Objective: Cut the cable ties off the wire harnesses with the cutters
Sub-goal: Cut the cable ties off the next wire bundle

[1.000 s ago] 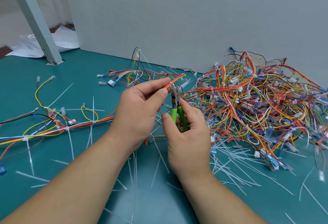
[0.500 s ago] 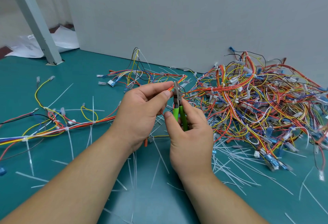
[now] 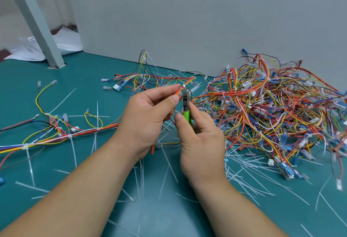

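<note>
1. Head view shows your left hand pinching a short run of red, orange and yellow wires of one harness between thumb and forefinger. It is lifted above the teal surface in front of you.
2. Your right hand is wrapped round the green handles of the cutters. The blades point up and meet the wires just beside your left thumb tip.
3. The blades look nearly closed. A small white speck at that spot is probably the cable tie, but it is too small to be sure it sits between them.
4. Slide only the blade tips under the tie strap, flat side toward the wires, so you bite plastic and not insulation.
5. Spread the wires slightly with your left forefinger to give the strap some slack, and hold your thumb tip back from the blades.
6. Squeeze once, firmly. A half cut leaves the strap hanging and invites a second, riskier nibble.
7. Let the cut piece fall among the loose ties below.
8. Plenty seems left to do. The big pile lies to your right against the wall, and the long harness on the left has white ties with tails on it.
</note>
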Tool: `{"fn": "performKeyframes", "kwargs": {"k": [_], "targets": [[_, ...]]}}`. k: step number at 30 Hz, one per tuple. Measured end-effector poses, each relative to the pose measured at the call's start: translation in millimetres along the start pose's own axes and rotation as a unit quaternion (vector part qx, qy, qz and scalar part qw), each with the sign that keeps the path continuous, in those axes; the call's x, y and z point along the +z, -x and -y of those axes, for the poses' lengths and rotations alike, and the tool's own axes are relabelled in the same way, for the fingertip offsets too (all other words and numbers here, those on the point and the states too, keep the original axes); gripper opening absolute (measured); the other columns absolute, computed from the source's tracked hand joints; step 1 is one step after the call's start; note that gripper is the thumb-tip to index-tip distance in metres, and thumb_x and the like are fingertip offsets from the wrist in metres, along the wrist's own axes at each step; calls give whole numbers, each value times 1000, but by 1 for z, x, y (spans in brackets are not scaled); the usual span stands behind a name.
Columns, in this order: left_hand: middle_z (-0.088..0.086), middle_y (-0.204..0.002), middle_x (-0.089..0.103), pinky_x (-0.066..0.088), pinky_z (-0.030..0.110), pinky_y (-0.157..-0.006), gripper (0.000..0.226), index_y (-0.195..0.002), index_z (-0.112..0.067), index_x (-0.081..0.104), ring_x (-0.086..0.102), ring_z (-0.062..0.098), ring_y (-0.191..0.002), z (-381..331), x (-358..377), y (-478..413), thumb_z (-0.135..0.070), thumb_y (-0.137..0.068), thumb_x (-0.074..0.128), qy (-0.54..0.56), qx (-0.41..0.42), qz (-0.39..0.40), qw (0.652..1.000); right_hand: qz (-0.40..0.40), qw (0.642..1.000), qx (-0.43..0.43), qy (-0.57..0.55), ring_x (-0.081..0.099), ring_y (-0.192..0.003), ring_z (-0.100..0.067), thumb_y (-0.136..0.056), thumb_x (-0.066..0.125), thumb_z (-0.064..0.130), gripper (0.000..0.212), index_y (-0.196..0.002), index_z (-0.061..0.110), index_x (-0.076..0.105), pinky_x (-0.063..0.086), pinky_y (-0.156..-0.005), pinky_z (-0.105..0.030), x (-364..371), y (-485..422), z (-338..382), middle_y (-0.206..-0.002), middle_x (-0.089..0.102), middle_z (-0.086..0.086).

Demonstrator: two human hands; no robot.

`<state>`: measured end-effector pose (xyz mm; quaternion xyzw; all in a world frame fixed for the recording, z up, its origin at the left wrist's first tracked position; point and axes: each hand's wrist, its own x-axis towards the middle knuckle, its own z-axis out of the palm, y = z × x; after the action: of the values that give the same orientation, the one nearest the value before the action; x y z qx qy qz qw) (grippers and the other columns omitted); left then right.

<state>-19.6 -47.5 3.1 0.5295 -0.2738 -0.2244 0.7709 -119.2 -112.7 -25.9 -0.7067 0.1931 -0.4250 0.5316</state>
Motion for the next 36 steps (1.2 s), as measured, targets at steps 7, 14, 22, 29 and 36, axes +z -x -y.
{"fn": "performKeyframes", "kwargs": {"k": [7, 14, 22, 29, 36], "targets": [[5, -89, 72, 46, 19, -62, 22, -96, -36, 81, 51, 10, -66, 0, -1, -1, -25, -80, 70, -12, -8, -12, 1000, 16, 985, 84, -147, 53, -65, -6, -84, 72, 38, 22, -105, 32, 78, 46, -64, -23, 4, 2, -2, -76, 64, 14], [8, -104, 76, 42, 22, -62, 35, -115, -21, 75, 53, 16, -74, 3, -2, -1, -6, -89, 56, -48, -21, 10, 999, 4, 959, 135, -249, 54, -69, -10, -75, 74, 39, 25, -98, 31, 78, 41, -63, -31, 4, -1, -5, -93, 67, 0], [-13, -88, 76, 46, 8, -67, 33, -122, -17, 72, 63, -6, -69, 6, -2, 0, 0, -95, 63, -135, 0, 3, 991, 30, 952, 138, -270, 50, -72, -10, -76, 73, 38, 31, -107, 32, 79, 39, -59, -26, 3, -3, -2, -80, 60, 5], [4, -97, 77, 58, 26, -74, 18, -103, -25, 74, 72, 21, -81, 8, -2, 1, -14, -89, 76, -166, -11, -26, 986, 17, 950, 151, -272, 46, -69, -12, -86, 70, 28, 21, -105, 30, 79, 39, -56, -24, 0, -3, -3, -79, 57, 2], [1, -71, 74, 55, 28, -61, 22, -101, -23, 72, 68, 12, -61, 7, -3, 4, -30, -82, 82, -214, -25, 9, 976, -29, 931, 161, -327, 59, -84, -16, -89, 66, 23, 21, -107, 24, 78, 50, -71, -29, -1, -6, -3, -96, 68, -3]]}}
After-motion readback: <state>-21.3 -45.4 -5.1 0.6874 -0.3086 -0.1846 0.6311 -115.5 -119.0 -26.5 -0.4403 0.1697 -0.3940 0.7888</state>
